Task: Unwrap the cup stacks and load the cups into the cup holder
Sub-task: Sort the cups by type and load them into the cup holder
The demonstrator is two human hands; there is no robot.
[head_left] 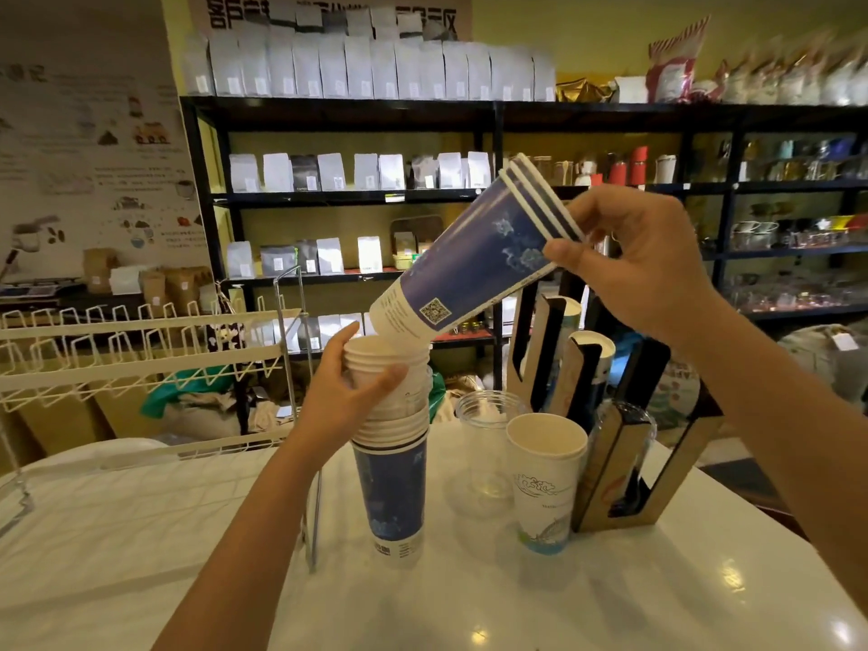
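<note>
While our right hand [629, 260] pinched the rim end of a short nest of blue paper cups [474, 256], tilted so its white base met the top of the tall stack [392, 444], our left hand [350, 392] was wrapped around that stack's upper rims. The tilted cups were smooth and tapered, deep blue with a pale cloud pattern, a white band near the base carrying a QR code and small print too fine for us to read. The tall stack stood upright on the glossy white surface [610, 599], its lowest cup showing the same blue print. Just beside it stood a white cup [545, 481] with a wave drawing, touching the cup holder [624, 444], a slotted cardboard-brown and black rack with cups already in its columns. A clear plastic cup [484, 444] stood behind them. A white wire rack [141, 350] stood to the left.
</note>
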